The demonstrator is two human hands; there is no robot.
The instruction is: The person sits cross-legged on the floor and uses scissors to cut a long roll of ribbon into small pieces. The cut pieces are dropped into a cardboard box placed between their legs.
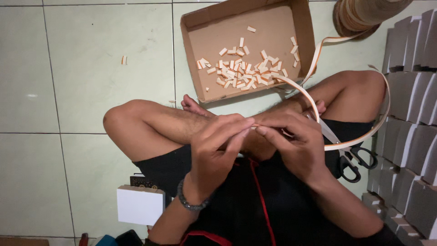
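Observation:
I sit cross-legged on a tiled floor. My left hand point(218, 146) and my right hand point(296, 143) meet over my lap and pinch the end of a thin white-and-orange strip point(314, 109). The strip curls up from my fingers, loops right past my knee and runs to a large roll point(364, 13) at the top right. Black-handled scissors point(350, 155) lie on my right thigh just beside my right hand. A shallow cardboard box point(305, 32) ahead of my shins holds several short cut pieces of strip point(241, 70).
Stacks of grey boxes with white edges point(409, 118) line the right side. A small white box point(140, 205) sits by my left hip on the floor. One stray cut piece point(124, 59) lies on the tiles left of the cardboard box.

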